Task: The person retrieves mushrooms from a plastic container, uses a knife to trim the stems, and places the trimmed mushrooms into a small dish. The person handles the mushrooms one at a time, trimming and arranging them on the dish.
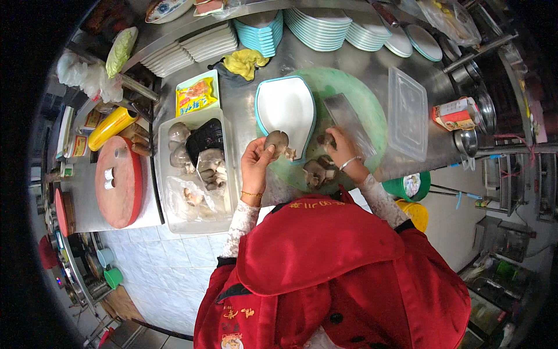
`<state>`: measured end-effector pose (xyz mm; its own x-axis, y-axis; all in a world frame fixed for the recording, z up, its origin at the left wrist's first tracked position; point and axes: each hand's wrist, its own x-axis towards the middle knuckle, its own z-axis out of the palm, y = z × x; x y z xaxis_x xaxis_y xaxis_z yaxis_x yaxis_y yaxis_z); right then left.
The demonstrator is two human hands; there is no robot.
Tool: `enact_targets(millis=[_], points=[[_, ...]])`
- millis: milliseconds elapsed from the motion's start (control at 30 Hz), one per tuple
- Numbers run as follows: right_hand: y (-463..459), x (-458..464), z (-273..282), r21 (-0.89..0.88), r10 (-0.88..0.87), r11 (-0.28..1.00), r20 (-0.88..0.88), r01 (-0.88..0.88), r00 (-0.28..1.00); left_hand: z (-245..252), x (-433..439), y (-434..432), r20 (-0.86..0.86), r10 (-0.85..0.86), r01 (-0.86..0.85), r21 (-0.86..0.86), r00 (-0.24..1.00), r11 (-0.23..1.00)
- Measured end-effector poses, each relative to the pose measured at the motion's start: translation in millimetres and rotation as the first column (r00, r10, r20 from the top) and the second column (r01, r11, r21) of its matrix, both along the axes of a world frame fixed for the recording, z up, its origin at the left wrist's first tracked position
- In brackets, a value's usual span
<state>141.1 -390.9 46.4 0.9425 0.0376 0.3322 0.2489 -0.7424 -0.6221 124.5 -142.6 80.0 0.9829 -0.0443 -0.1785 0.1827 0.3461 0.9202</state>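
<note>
My left hand (255, 165) grips a grey oyster mushroom (277, 140) between thumb and fingers, over the near rim of a white dish with a blue edge (285, 102). In my right hand (344, 150) is a smaller dark mushroom piece (324, 140), partly hidden by the fingers. More oyster mushrooms (319, 172) lie just below that hand on a round green cutting board (364, 98). A cleaver (348, 124) rests flat on the board, its blade beside my right hand. The white dish stands partly on the board's left side.
On the left, a plastic tub (165, 207) holds oyster mushrooms, a black tray and a clear bag. Behind it sits a yellow food packet (197, 97) in a dish. A clear lid (407, 114) lies at right. Stacked plates (317, 32) line the back; a red round board (118, 192) stands left.
</note>
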Motion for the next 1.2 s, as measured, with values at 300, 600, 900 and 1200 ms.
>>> enact_targets(millis=[300,600,900,1200], points=[[49,29,37,0.699,0.491,0.711,-0.415,-0.077,0.766,5,27,-14,0.107,-0.133,0.126,0.064,0.985,0.990],[68,35,40,0.763,0.513,0.642,-0.363,-0.068,0.778,1,29,-11,0.092,-0.111,0.101,0.108,0.990,0.989],[63,52,22,0.921,0.643,0.384,-0.323,0.073,0.695,-3,47,-1,0.001,-0.182,0.181,-0.120,0.983,0.976],[38,111,1,0.911,0.378,0.349,-0.350,0.218,0.857,-38,111,12,-0.024,0.015,-0.018,-0.116,1.000,0.993]])
